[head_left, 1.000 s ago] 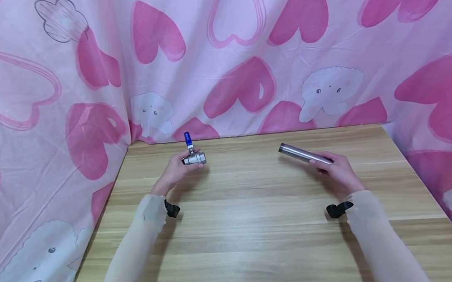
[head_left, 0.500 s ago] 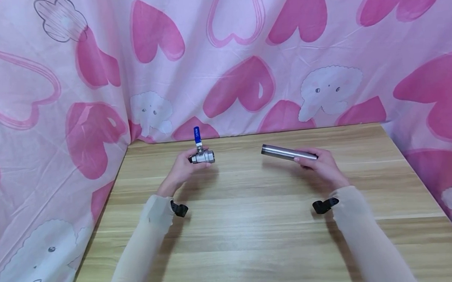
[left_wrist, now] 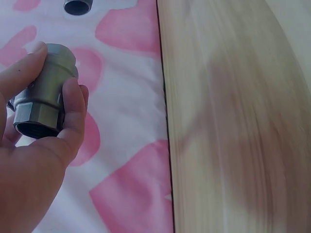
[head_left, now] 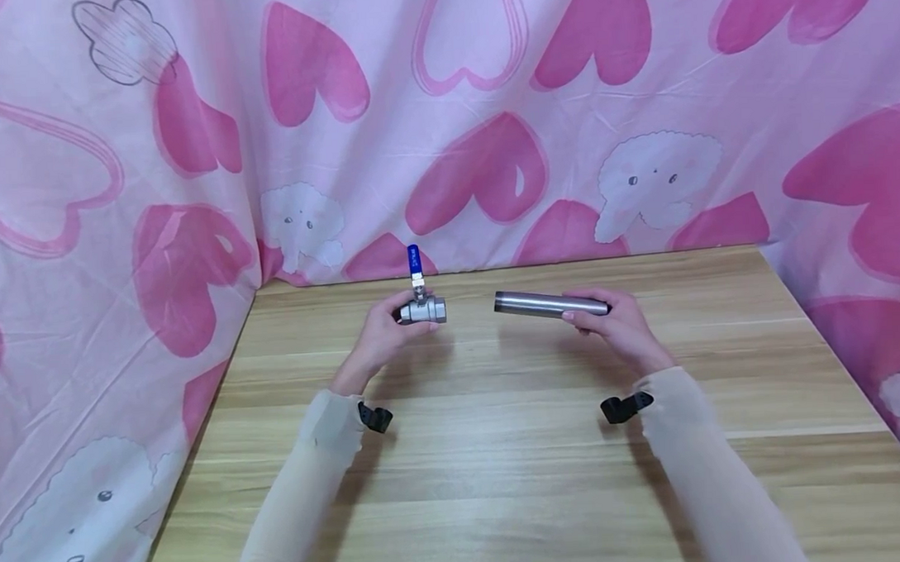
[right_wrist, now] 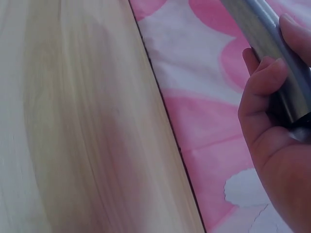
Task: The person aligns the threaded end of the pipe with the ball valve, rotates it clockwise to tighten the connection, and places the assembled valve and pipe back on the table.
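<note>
My left hand (head_left: 383, 329) grips a metal ball valve (head_left: 424, 310) by its body, above the table. The valve's blue lever handle (head_left: 414, 261) points up, and one threaded opening faces right. In the left wrist view, thumb and fingers wrap the valve body (left_wrist: 47, 90), with its near hollow end showing. My right hand (head_left: 618, 321) holds a metal pipe (head_left: 533, 304) near its right end. The pipe's dark threaded left end points at the valve across a short gap. In the right wrist view, curled fingers and thumb clasp the pipe (right_wrist: 272, 46).
A wood-grain table (head_left: 471, 462) lies under both hands, which cast shadows on it. Pink curtain cloth (head_left: 474, 131) with hearts hangs along the back and sides. Black camera mounts (head_left: 627, 407) sit on both wrists.
Both hands have moved inward: the left carried the valve to the right, the right carried the pipe to the left. The gap between them has narrowed, and the pipe has turned closer to level.
</note>
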The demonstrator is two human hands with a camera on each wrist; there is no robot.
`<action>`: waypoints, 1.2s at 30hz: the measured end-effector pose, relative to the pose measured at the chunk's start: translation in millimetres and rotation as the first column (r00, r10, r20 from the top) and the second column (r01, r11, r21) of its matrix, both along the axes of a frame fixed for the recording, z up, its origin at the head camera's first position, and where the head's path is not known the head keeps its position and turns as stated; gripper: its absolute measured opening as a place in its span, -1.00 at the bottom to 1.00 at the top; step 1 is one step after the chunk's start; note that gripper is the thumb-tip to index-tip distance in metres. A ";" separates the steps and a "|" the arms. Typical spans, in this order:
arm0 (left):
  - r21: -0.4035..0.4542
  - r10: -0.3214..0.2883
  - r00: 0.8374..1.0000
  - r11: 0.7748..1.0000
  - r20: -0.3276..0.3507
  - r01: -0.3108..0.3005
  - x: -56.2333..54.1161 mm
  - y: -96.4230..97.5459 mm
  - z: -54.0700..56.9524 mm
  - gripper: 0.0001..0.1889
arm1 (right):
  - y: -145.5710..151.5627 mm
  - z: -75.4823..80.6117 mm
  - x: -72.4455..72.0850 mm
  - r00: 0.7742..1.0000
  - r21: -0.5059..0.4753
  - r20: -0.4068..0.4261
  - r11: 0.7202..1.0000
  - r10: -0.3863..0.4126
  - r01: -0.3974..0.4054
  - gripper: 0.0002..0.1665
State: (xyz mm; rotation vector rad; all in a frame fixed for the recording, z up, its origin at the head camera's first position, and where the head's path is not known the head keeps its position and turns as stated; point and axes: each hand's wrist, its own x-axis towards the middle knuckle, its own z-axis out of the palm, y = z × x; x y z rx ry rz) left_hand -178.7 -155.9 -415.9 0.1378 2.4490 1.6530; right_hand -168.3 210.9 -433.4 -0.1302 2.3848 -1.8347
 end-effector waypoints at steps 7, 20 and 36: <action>0.027 -0.005 1.000 1.000 -0.009 0.005 1.4 10.7 3.4 -0.37 | -12.6 2.8 0.8 1.000 -0.059 -0.018 0.998 0.015 -0.016 -0.43; 0.079 -0.026 1.000 0.996 -0.017 0.028 3.8 26.7 0.3 -0.36 | -28.6 5.5 1.2 0.999 -0.070 -0.019 0.996 0.048 -0.049 -0.43; 0.095 -0.055 0.996 0.994 -0.071 0.062 8.1 28.5 1.0 -0.40 | -32.1 9.2 0.4 0.997 -0.003 -0.001 0.997 0.081 -0.081 -0.37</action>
